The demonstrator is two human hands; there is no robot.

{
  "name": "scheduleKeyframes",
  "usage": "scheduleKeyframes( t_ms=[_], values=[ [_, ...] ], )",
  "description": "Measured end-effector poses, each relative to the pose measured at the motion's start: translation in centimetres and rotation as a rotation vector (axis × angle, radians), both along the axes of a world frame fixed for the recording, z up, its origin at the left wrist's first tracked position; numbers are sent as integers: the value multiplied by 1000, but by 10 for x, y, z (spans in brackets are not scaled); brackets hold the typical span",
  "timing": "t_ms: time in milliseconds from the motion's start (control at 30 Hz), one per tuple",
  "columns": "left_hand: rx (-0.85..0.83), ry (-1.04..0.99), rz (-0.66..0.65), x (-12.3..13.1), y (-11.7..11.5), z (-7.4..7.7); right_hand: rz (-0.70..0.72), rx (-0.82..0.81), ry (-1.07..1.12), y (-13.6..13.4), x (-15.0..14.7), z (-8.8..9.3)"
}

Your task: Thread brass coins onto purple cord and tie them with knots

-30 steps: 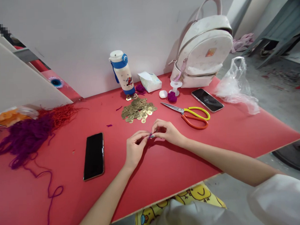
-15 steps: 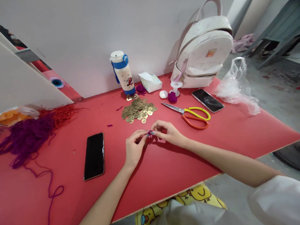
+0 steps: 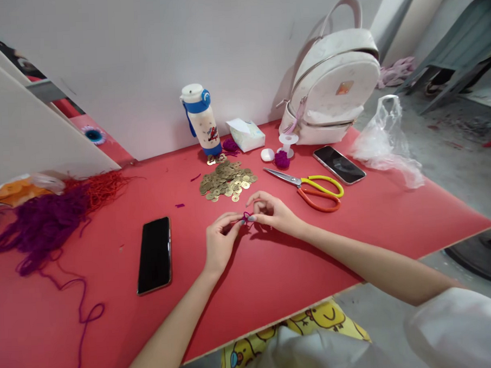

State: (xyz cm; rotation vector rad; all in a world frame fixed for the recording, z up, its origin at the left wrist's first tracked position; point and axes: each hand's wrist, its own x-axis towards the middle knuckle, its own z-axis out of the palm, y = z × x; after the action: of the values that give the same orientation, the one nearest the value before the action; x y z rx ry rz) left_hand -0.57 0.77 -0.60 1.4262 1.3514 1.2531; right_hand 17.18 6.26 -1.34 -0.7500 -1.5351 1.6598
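Note:
My left hand (image 3: 220, 240) and my right hand (image 3: 273, 212) meet over the middle of the red table (image 3: 353, 222), fingertips pinched together on a short piece of purple yarn (image 3: 246, 216) that forms a small loop between them. Just beyond the hands lies a heap of brass coins with holes (image 3: 226, 180). A pair of scissors (image 3: 310, 186) with yellow and orange handles lies to the right of the coins.
A black phone (image 3: 154, 254) lies left of my hands, a second phone (image 3: 339, 164) at right. Purple yarn (image 3: 39, 225) and red yarn (image 3: 101, 187) pile at far left. At the back stand a bottle (image 3: 201, 120), tissue pack (image 3: 245, 133), white backpack (image 3: 334, 77), plastic bag (image 3: 384, 140).
The fingers of both hands have shifted slightly on the yarn, and a small purple loop now shows between them. Everything else on the table is unmoved.

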Motion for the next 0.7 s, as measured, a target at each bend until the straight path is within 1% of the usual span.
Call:
scheduleKeyframes(
  t_ms=[67,133,200,267,367,433,467,533,600,700],
  values=[
    [-1,4,5,-1,1,-1,67,24,-53,-2,0,-1],
    [-3,9,17,-1,1,-3,162,1,-82,-3,1,0],
    [-3,10,19,-1,1,-4,232,-39,-66,-3,3,3],
    [-5,3,11,-1,2,-5,231,-72,-5,-2,4,5],
    [-7,-2,14,0,1,-5,107,-92,97,0,4,7],
    [-12,-9,22,0,1,-4,20,-55,112,1,4,6],
    [-16,-16,22,0,1,-4,5,-25,94,2,3,6],
    [-27,-30,17,0,1,-3,37,45,21,1,3,5],
    [-33,-29,19,0,1,-4,115,88,-68,-2,2,4],
    [-38,-18,25,-1,2,-4,210,58,-116,-6,2,4]
  ],
)
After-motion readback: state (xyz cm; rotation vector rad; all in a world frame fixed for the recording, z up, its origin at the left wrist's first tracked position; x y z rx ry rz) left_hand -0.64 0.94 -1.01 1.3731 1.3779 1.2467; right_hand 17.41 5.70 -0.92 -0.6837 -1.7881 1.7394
